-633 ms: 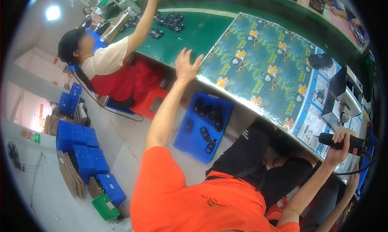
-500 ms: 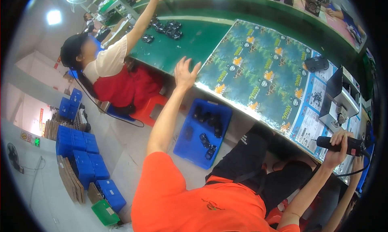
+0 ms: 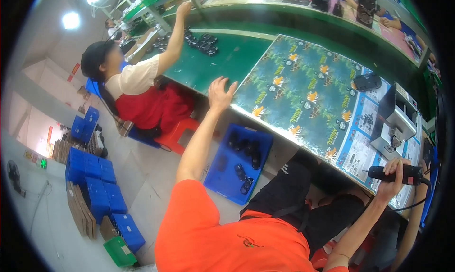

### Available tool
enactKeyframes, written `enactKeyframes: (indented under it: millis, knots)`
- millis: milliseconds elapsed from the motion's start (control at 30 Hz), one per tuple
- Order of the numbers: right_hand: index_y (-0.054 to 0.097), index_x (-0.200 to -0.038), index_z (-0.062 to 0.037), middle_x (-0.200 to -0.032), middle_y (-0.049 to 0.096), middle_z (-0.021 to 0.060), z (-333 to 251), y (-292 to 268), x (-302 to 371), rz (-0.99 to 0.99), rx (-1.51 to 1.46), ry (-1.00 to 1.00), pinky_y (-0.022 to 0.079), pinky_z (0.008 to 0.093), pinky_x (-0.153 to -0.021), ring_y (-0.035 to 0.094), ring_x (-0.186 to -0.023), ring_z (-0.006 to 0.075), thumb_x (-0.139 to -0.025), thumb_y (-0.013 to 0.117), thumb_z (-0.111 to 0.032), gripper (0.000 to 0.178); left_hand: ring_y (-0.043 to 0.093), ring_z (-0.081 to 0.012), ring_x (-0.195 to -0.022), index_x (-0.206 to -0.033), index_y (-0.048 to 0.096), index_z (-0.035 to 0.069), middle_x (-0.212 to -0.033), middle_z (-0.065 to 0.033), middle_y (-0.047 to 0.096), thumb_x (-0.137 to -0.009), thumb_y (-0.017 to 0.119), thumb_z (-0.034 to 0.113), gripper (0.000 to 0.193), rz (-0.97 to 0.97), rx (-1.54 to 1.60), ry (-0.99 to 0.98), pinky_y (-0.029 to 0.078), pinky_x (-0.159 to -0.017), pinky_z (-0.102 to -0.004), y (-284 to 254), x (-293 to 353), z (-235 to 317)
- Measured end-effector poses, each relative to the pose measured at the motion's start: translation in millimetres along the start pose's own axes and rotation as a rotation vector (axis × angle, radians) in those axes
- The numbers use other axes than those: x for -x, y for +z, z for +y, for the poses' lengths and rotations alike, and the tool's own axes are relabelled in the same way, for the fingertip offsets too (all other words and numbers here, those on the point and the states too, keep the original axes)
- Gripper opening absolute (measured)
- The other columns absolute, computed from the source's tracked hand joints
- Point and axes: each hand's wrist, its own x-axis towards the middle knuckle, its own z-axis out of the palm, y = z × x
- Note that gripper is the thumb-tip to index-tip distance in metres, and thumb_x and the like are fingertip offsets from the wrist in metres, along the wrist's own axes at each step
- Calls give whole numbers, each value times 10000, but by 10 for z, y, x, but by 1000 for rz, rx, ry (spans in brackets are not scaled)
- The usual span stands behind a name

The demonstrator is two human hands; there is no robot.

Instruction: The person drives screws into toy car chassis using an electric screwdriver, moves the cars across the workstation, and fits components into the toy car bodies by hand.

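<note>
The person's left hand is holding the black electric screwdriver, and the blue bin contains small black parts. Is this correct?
No: the head view shows the right hand holding the black electric screwdriver. The blue bin does contain small black parts.

— Anything written on the bench (image 3: 241, 48)?

— One yellow-green word (image 3: 297, 109) repeats across the patterned mat (image 3: 296, 89) along the near edge; the blue-and-white sheets (image 3: 353, 146) toward the right end carry print too small to read

— And elsewhere?

— White letters (image 3: 284, 169) on the dark trousers (image 3: 279, 189), a red label (image 3: 409, 180) on the black power tool (image 3: 378, 173) and a green lit sign (image 3: 43, 163) on the wall (image 3: 33, 177), all illegible
</note>
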Motion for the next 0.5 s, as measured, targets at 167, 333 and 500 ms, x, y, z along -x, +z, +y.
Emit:
enactKeyframes:
  millis: [167, 333, 500]
  knots:
    - [487, -1006, -35, -708, 442, 22, -2, -7, 77, 52, 26, -18, 387, 256, -576, 451, -603, 122, -946, 574, -60, 109, 546, -360, -1251, -1163, 695, 22, -1304, -201, 624, -911, 662, 451, 498, 10, 24, -3, 411, -1075, -438, 9, 20, -10]
    - [490, -992, -33, -698, 469, 33, -35, 197, 81, 93, 39, -5, 411, 268, -550, 475, -565, 128, -920, 600, -44, 132, 551, -360, -1233, -1161, 692, 19, -1282, -201, 632, -913, 664, 437, 487, 14, 11, -26, 416, -1057, -448, -58, 132, -69]
    - [515, -966, -25, -677, 505, 39, -337, 38, 175, 111, 58, -62, 427, 264, -556, 505, -555, 136, -898, 613, -33, 120, 556, -384, -1201, -1122, 675, -30, -1242, -225, 640, -903, 702, 338, 429, 12, 133, 29, 421, -1050, -447, 67, -29, 158]
